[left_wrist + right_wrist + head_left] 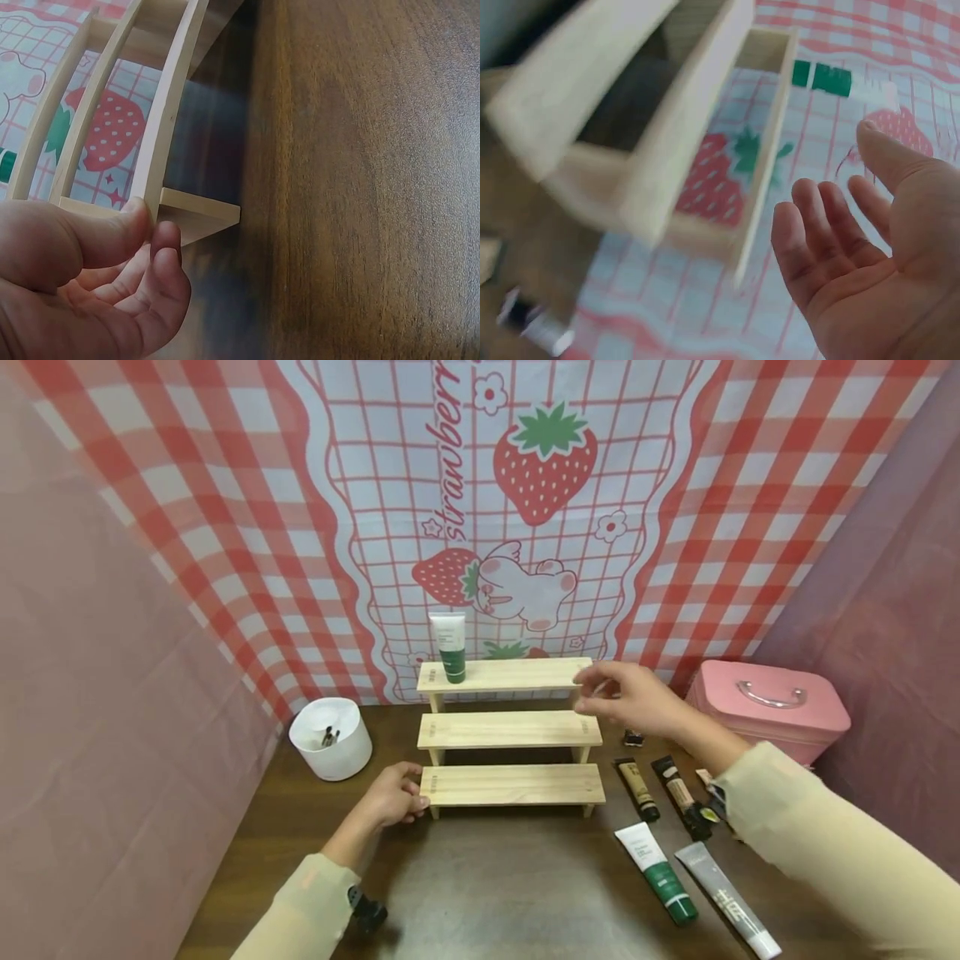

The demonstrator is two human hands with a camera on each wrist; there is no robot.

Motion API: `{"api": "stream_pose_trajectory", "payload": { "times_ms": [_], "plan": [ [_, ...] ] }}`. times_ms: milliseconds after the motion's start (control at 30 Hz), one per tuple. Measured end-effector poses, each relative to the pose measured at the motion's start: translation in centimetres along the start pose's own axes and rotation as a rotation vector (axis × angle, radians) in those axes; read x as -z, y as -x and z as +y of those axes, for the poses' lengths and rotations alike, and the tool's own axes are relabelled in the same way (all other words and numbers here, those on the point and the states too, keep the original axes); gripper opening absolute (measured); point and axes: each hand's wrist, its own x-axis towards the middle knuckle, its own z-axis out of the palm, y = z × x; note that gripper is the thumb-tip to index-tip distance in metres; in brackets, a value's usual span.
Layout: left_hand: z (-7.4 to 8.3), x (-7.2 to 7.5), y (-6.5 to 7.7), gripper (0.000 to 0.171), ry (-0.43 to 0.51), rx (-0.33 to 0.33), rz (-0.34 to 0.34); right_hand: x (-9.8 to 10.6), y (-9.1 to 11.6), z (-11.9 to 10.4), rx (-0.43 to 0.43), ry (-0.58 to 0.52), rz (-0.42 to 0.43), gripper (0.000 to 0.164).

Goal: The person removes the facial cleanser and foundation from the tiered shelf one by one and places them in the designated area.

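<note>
A three-tier wooden display rack (517, 783) stands on the table against the backdrop. At the left end of its lowest tier, my left hand (396, 793) pinches the board, thumb on the edge and fingertips curled just under it in the left wrist view. My right hand (618, 692) hovers by the right end of the top tier, its fingers (810, 225) loosely bent and holding nothing. Upright on the top tier's left end is a white-and-green squeeze tube (450, 647), which also shows sideways in the right wrist view.
Right of the rack lie another white-and-green tube (657, 872), a grey tube (727, 900), a gold tube (637, 788) and a black-capped tube (681, 797). A pink case (772, 702) sits behind them. On the left stands a round white container (330, 764) with small brushes inside.
</note>
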Motion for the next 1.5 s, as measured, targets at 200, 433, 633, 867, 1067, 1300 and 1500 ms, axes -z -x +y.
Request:
{"api": "stream_pose_trajectory", "payload": {
  "times_ms": [200,433,633,867,1067,1300,1500],
  "plan": [
    [-0.1,-0.2,-0.2,0.055,-0.007,0.002,-0.004,-2.5,-7.0,-3.7,0.031,-0.064,-0.017,0.056],
    [-0.1,0.2,-0.1,0.056,-0.018,0.013,0.005,-5.3,-12.0,-6.5,0.028,-0.142,-0.024,0.063],
    [0.3,0.4,0.1,0.056,-0.023,0.014,-0.011,-7.0,-13.7,-7.4,-0.006,-0.195,-0.02,0.064],
    [0.3,0.4,0.0,0.056,-0.031,0.013,0.0,-8.5,-14.6,-8.1,-0.006,-0.166,0.0,0.056],
    [0.1,0.2,0.0,0.056,-0.028,0.008,0.0,-9.4,-14.9,-8.1,-0.029,-0.137,0.063,0.051],
    [-0.1,0.1,-0.2,0.056,-0.015,0.018,0.005,-9.7,-15.0,-7.9,-0.049,-0.123,0.084,0.046],
    [0.0,0.2,-0.2,0.055,-0.028,0.02,0.008,-9.5,-14.9,-7.8,-0.044,-0.143,0.081,0.044]
  ]
}}
